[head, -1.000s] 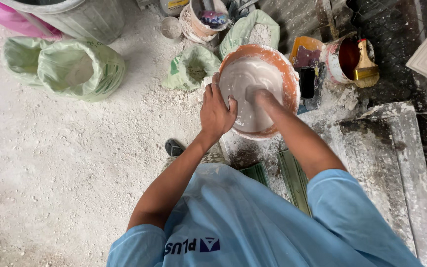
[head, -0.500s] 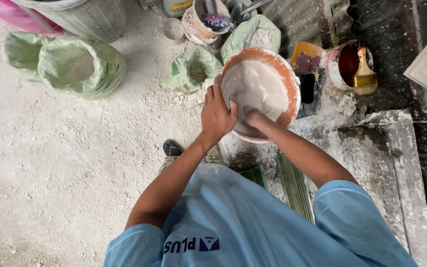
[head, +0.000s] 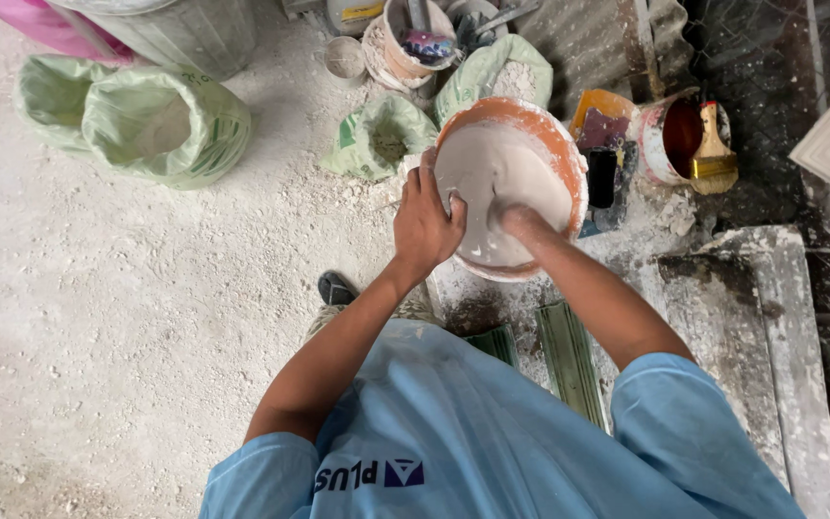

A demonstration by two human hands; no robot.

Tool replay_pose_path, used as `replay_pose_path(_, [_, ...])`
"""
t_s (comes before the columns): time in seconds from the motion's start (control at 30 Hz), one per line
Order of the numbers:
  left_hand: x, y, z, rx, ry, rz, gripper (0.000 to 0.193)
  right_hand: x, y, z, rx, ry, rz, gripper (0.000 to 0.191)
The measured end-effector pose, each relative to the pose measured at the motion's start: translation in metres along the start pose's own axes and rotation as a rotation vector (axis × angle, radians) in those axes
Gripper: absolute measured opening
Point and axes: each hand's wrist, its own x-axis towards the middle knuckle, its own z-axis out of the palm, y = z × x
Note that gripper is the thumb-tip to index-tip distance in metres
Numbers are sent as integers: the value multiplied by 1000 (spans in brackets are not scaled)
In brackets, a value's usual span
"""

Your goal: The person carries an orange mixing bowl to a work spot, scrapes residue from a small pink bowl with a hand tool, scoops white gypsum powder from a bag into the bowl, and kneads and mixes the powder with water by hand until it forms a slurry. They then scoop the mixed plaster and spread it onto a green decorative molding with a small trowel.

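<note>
Both hands at orange bowl (head: 559, 144): left hand (head: 425, 223) gripping rim, right hand (head: 523, 223) inside.

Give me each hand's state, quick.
Left hand: fingers closed over the orange bowl rim.
Right hand: sunk in the white paste; cannot be told.

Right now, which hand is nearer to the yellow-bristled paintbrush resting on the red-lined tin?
Right. The right hand is sunk in the grey paste inside the round orange bowl, on the side toward the yellow-bristled paintbrush. The left hand holds the bowl's opposite rim, farther away.
</note>
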Motion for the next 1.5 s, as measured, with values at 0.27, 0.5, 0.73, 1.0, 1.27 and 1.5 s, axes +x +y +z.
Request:
replay_pose_path(0.27, [2,5,-3,39,3,-20,78,10,-22,18,204,133,16,33])
replay_pose_path(0.5, [3,2,-1,24,-8,-11,82,12,-9,-1,330,267,21,37])
replay_pose_path(0.73, [3,2,-1,23,17,19,81,15,-17,-22,183,107,57,41])
replay_pose_path(1.0, [3,4,-5,18,33,1,78,21,-26,10,382,142,66,45])
replay_pose_path(1.27, [4,3,-4,17,45,28,80,10,-21,-27,384,249,13,48])
replay_pose_path(1.5, [3,5,-4,15,50,16,78,17,-35,-30,201,99,10,47])
